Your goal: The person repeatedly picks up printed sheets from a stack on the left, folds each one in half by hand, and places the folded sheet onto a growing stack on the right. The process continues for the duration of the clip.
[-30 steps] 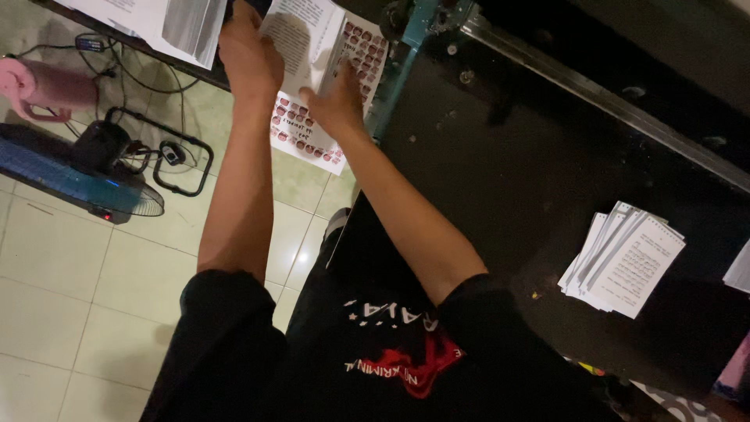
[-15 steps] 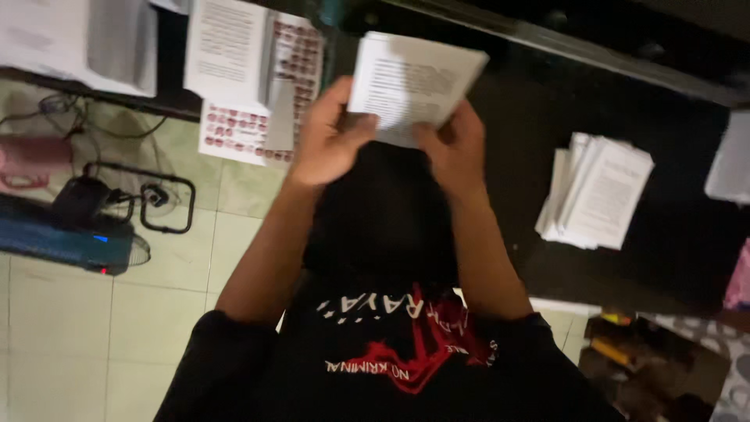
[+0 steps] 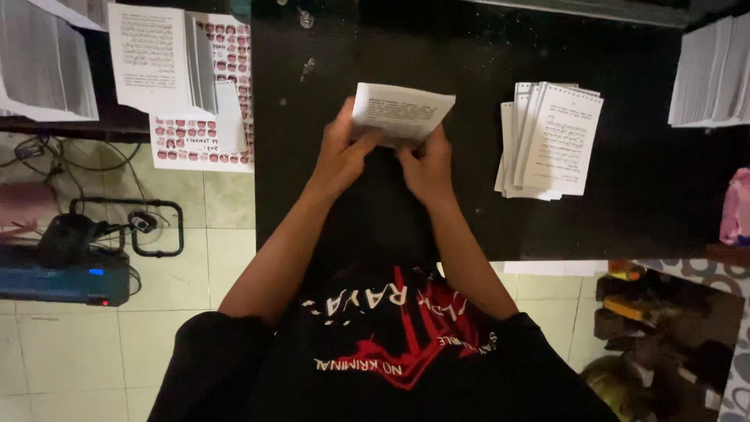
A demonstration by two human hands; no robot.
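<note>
- The left hand (image 3: 340, 152) grips the left edge of a folded white printed sheet (image 3: 401, 113), fingers curled onto it.
- The right hand (image 3: 426, 160) pinches the lower right part of the same sheet, fingers closed on the paper.
- The sheet is held between both hands just above the black table (image 3: 625, 219), near its middle, tilted slightly, with small dark lines of print on its face.
- To the right of the hands, well apart from them, a fanned stack of white leaflets (image 3: 551, 141) lies flat on the table; the top one is a tall rectangle with dark print.
- At the far right top corner, a thicker pile of white papers (image 3: 715, 74) sits at the table edge.
- Left of the table, a white printed page (image 3: 148, 55) lies over a sheet covered with rows of small red and white pictures (image 3: 207, 144).
- Further left, another pile of white pages (image 3: 47, 70) rests on a dark surface.
- Below that, on the tiled floor (image 3: 70, 352), stands a blue flat machine (image 3: 62, 277) with cables beside it.
- A pink object (image 3: 736, 207) shows at the right edge; what it is cannot be told.
</note>
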